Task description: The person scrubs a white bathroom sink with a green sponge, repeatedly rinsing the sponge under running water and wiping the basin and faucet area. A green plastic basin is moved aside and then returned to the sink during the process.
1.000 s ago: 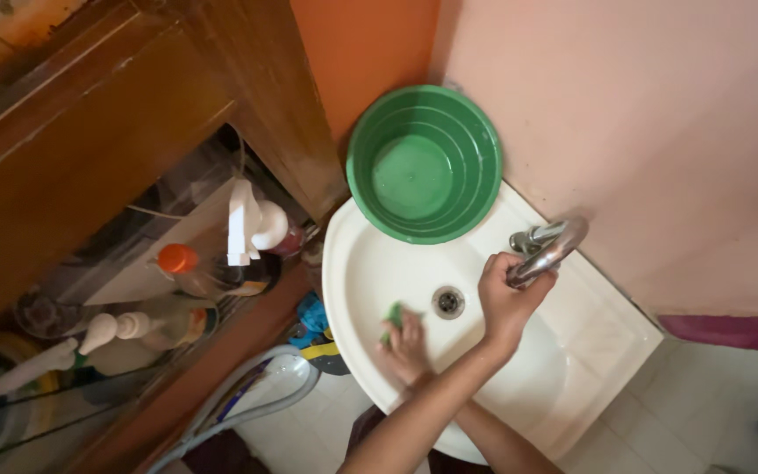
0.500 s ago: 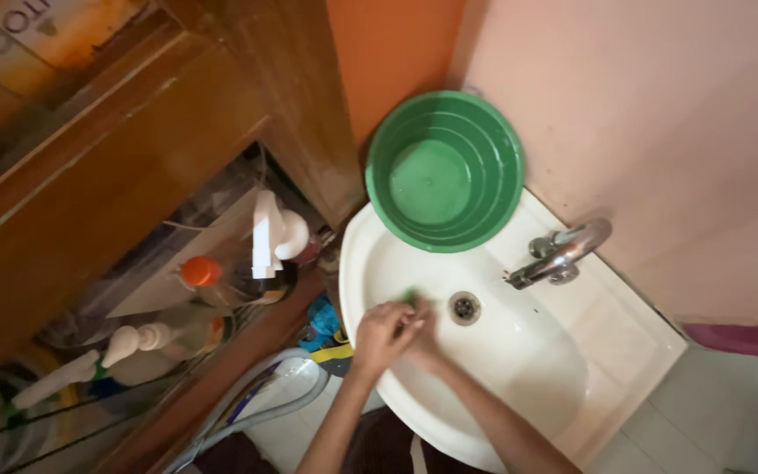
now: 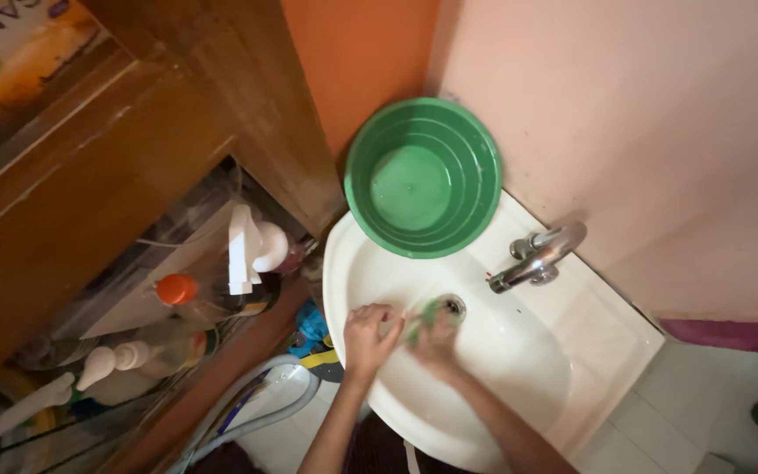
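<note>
Head view looks straight down into a white washbasin (image 3: pixel 563 351), and both hands are low in the bowl, close together, just left of the drain (image 3: pixel 452 305). Between them sits a small green scrub pad (image 3: pixel 423 318): soft-looking, crumpled, bright green, blurred at its edges, mostly hidden by fingers. Right hand (image 3: pixel 439 342) is curled around the pad, gripping it from the drain side. Left hand (image 3: pixel 368 337) is bunched up too, fingers bent in toward the pad's left edge; whether it actually pinches the pad I cannot tell. A chrome tap (image 3: pixel 537 256) juts out over the bowl, well apart from both hands. A round green plastic basin (image 3: pixel 423 178) rests on the sink's back rim. Off to the left, a wooden shelf (image 3: pixel 107 158) holds a white spray bottle (image 3: pixel 243 246) and an orange-capped bottle (image 3: pixel 177 290).
</note>
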